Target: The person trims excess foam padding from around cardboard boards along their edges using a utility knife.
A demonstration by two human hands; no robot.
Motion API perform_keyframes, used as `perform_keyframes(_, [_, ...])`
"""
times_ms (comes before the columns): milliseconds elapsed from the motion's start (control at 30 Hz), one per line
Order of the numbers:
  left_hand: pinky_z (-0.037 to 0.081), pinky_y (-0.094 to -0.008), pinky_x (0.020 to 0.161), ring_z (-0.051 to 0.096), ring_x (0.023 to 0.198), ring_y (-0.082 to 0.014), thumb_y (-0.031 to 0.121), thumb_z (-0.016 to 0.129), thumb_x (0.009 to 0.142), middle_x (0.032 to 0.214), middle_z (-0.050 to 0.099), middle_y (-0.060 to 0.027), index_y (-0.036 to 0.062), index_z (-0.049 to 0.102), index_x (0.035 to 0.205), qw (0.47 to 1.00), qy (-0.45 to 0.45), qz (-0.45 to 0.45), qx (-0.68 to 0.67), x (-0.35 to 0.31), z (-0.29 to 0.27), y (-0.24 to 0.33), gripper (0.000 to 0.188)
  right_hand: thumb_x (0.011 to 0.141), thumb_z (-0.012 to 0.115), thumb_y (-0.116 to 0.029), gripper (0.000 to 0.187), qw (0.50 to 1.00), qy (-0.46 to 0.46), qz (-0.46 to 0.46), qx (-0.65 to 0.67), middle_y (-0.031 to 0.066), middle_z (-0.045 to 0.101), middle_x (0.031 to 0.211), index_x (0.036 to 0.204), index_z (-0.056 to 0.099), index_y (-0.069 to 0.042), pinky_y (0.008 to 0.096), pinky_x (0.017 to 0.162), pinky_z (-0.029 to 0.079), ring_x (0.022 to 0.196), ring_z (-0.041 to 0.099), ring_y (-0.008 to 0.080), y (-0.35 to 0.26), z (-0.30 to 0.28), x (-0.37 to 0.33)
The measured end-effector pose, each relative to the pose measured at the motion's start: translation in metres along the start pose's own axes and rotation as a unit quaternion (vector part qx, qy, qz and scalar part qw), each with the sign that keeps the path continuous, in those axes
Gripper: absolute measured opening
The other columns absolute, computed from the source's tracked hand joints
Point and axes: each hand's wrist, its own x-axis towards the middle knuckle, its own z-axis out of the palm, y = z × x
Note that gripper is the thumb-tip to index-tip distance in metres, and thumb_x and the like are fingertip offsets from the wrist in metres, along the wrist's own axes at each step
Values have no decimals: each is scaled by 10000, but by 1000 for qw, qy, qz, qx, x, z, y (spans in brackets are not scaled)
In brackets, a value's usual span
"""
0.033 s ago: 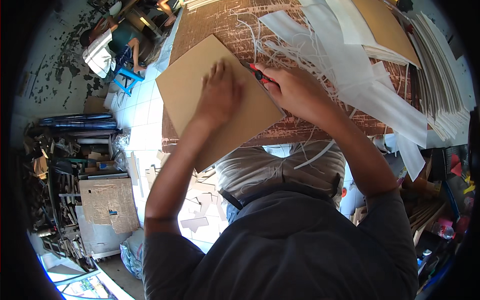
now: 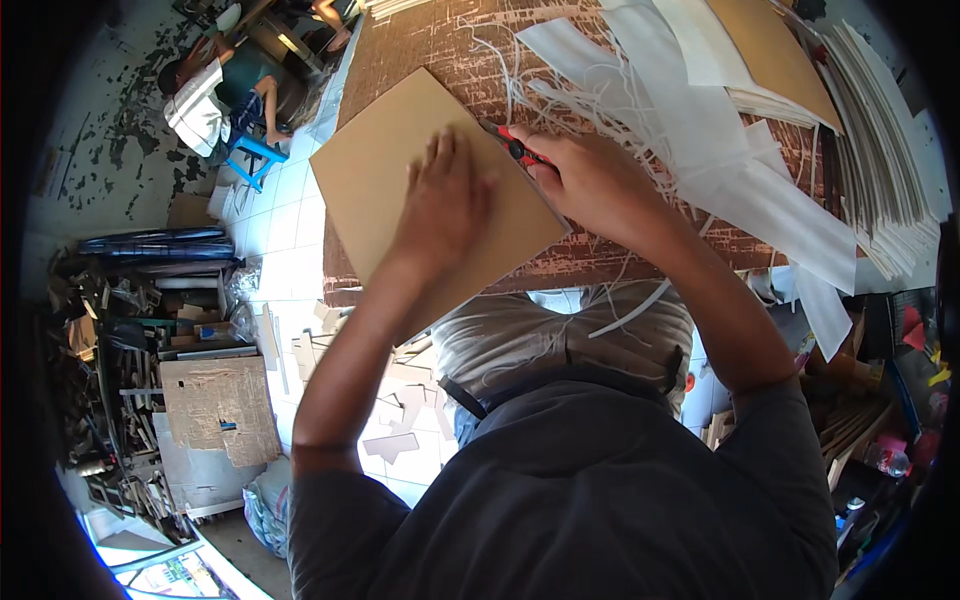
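A tan rectangular board [image 2: 375,150] lies turned at an angle on the worn brown worktable [image 2: 400,45], its near corner jutting past the table edge. Flat on top of it rests my left hand [image 2: 445,200], fingers stretched out and slightly blurred. My right hand [image 2: 590,175] is closed around a red and black utility knife [image 2: 518,150]. The knife's tip is at the board's upper right edge; the blade itself is hard to make out. Thin white strips [image 2: 610,95] lie tangled just beyond my right hand.
White foam sheets [image 2: 700,140] spread over the table's right side, one hanging off the front. A stack of boards [image 2: 880,150] stands far right. At the far left a person sits on a blue stool [image 2: 257,160]. Cardboard offcuts [image 2: 392,445] litter the floor.
My left hand has slid slightly to the right and nearer to me on the board. My right hand and the knife look nearly the same.
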Motion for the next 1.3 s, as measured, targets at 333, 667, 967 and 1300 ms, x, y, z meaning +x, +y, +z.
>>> perform_keyframes(333, [174,-587,1239,228,1543,-417,340,418,1076,1627,287,-283,-79,289,1555,999,37,-10,29,-34,10,27,649,986,557,-146,424,998,-17,-17,53,213,694,830,1399,587,-60,508,719,526,762,679,401,-8,-9,-13])
perform_keyframes(667, [172,-600,1234,230,1539,-428,325,399,1082,1624,292,-283,-75,299,1551,999,27,-22,36,-34,7,33,624,993,586,-134,473,995,-60,43,73,193,664,733,1461,532,-97,497,633,512,662,663,384,-16,-30,-67])
perform_keyframes(967, [188,-604,1225,251,1526,-445,335,385,1090,1623,296,-281,-74,309,1547,998,31,-21,46,-33,5,36,618,983,607,-75,538,986,-97,96,92,201,726,1009,1506,491,-120,421,669,543,807,719,362,-29,-46,-103])
perform_keyframes(1300, [103,-600,1240,216,1554,-394,374,368,1086,1648,284,-235,-40,289,1575,999,-10,20,37,-33,0,44,646,983,610,-81,570,974,-154,149,67,181,731,927,1529,458,-139,415,585,518,663,695,350,-39,-53,-108])
